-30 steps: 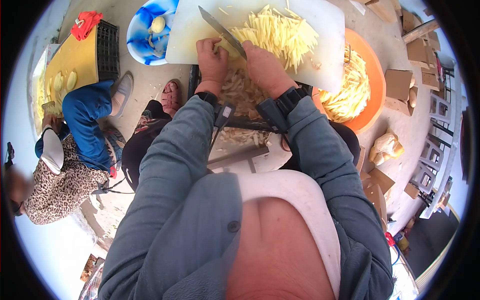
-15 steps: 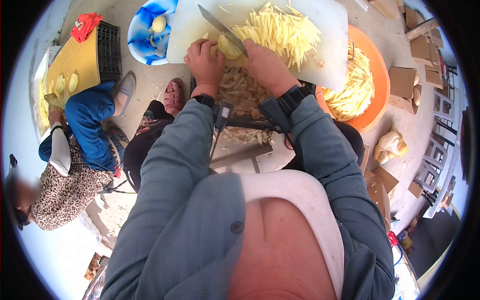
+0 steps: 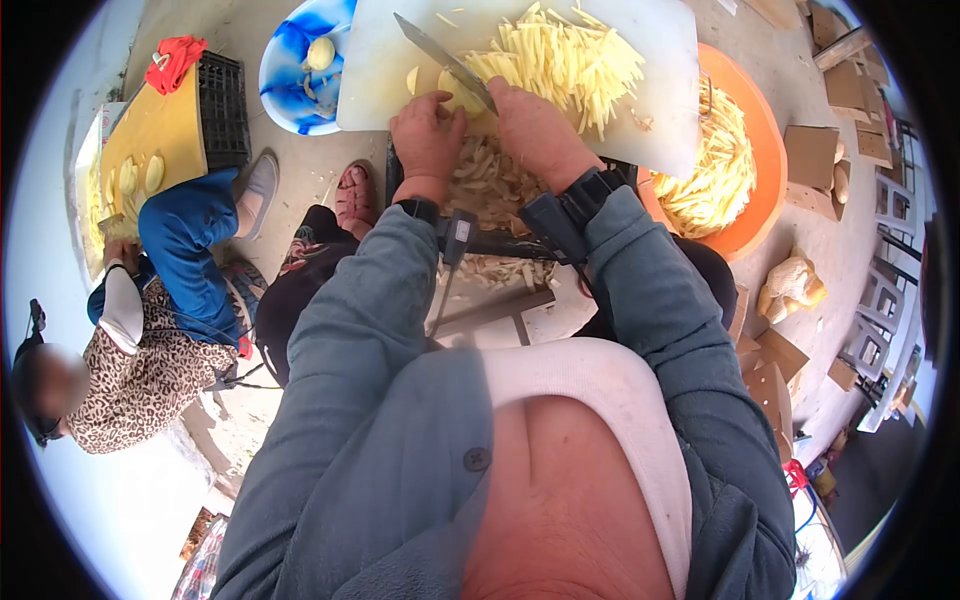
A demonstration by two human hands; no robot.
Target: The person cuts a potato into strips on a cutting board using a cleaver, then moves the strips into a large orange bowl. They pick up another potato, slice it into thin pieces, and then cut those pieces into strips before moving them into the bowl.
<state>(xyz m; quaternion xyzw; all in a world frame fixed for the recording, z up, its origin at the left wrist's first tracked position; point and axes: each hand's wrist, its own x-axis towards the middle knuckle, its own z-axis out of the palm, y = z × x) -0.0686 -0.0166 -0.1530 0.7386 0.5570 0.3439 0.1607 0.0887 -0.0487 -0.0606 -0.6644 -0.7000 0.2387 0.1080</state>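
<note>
My right hand (image 3: 537, 132) is closed around the handle of a kitchen knife (image 3: 436, 50). Its blade slants to the upper left across a white cutting board (image 3: 372, 70), beside a peeled potato (image 3: 461, 92). My left hand (image 3: 427, 138) has its fingers curled at the near side of this potato, partly covering it. A small potato slice (image 3: 412, 80) lies left of the blade. Right of the knife, a heap of potato strips (image 3: 570, 62) spreads over the board.
An orange tub (image 3: 768, 150) of potato strips stands at the right. A blue-and-white basin (image 3: 280, 65) holds a potato at the left. Peelings (image 3: 487, 172) lie below the board. Another person (image 3: 150, 370) works at a yellow board (image 3: 165, 125). Cardboard boxes (image 3: 812, 160) sit far right.
My left hand has shifted right and slightly towards my body, uncovering the slice on the board. My right hand and the knife stay almost in place.
</note>
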